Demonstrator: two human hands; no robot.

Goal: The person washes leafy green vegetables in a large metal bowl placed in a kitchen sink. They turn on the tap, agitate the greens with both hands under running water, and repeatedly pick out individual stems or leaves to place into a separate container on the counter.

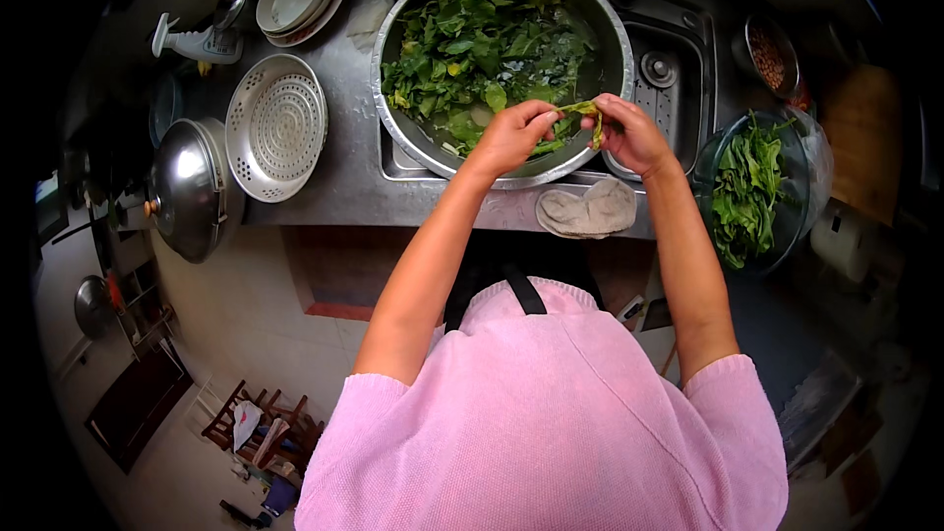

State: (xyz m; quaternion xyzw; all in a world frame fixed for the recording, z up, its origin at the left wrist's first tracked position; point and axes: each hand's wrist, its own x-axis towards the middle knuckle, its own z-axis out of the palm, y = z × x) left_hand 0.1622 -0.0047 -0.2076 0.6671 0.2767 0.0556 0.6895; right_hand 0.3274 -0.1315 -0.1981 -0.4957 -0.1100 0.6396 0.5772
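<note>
A wide metal basin (pixel 630 77) rests over the sink, holding water and many leafy greens (pixel 472 37). Above its near right part, my left hand (pixel 518 134) pinches one end of a yellowish-green leaf piece (pixel 592 112) between thumb and fingers. The fingers of my right hand (pixel 630 134) grip the same piece, part of which hangs down beside them. More leafy greens (pixel 748 195) lie in a clear glass bowl (pixel 798 225) to the right of my right forearm. A folded grey cloth (pixel 588 210) sits on the counter's front edge, below my hands.
A metal colander (pixel 276 129), a lidded pot (pixel 188 184), stacked dishes (pixel 299 7) and a spray bottle (pixel 199 44) stand on the left. The right sink bowl (pixel 653 110) has a drain strainer. At the far right is a bowl of reddish-brown nuts or beans (pixel 767 55).
</note>
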